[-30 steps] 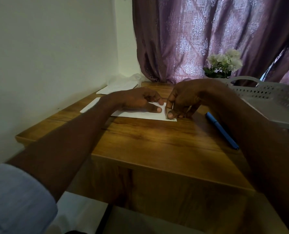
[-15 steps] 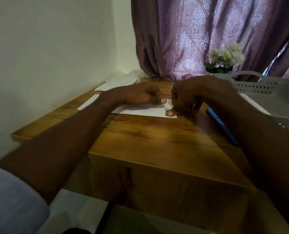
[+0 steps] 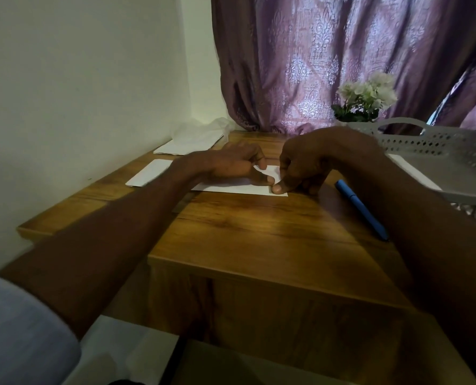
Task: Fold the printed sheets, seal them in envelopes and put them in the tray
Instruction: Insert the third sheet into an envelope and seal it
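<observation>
I am looking down at a wooden table (image 3: 259,234) pushed into a corner, a pale wall on the left and a purple curtain (image 3: 342,59) hanging behind it. A white folded sheet (image 3: 239,188) is lying flat on the table, and both hands are working on it, close together. The left hand (image 3: 231,168) is pressing down on the paper, thumb stretched along its near edge. The right hand (image 3: 300,168) is curled over the sheet's right end, its thumb tip pushing onto the near right corner; the two thumbs are almost touching. Neither hand is lifting anything; both are bearing down on the paper.

I am judging this to be the creasing step. To do it well, I would be keeping the left hand planted so the layers cannot slide, checking that the edges line up at the corner, then running the right thumb firmly along the fold.

Another white piece, perhaps an envelope (image 3: 148,177), is lying just to the left, partly under the left forearm, with more paper and clear wrapping (image 3: 195,140) beyond. The perforated white tray (image 3: 439,151) is waiting on the right, and a blue pen (image 3: 362,208) is lying between it and the sheet.
</observation>
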A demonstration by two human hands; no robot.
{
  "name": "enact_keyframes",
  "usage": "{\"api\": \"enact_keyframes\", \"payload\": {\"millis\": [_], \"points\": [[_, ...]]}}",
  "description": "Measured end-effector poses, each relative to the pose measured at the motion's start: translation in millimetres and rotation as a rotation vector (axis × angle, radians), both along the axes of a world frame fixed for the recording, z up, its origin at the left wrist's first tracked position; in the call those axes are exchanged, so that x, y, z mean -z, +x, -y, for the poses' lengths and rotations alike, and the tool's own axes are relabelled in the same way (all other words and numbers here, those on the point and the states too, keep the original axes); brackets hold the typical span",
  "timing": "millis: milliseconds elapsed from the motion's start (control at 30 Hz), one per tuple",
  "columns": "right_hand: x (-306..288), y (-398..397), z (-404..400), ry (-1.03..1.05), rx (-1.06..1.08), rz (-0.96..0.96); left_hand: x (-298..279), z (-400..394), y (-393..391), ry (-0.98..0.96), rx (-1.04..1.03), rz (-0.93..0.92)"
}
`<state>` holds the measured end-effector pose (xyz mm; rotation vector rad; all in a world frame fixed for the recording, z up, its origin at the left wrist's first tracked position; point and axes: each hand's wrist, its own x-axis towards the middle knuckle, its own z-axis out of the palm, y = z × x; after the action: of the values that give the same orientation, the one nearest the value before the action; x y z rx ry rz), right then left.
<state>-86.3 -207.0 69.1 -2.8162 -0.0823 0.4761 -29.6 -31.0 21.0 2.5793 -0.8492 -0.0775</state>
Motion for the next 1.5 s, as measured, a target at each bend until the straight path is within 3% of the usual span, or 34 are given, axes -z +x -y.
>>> {"api": "enact_keyframes", "payload": {"millis": [400,800,1067,1500], "points": [[10,11,4,0.123,0.146,0.013,-2,1,-6,-0.034,0.034,-0.021],[13,7,11,0.187,0.108,0.017,-2,2,-3,-0.057,0.031,-0.047],[17,11,5,0.114,0.137,0.038,0,1,1,-0.057,0.031,-0.076],[7,-14,14,0.07,-0.077,0.051,1,2,1,-0.06,-0.013,-0.067]]}}
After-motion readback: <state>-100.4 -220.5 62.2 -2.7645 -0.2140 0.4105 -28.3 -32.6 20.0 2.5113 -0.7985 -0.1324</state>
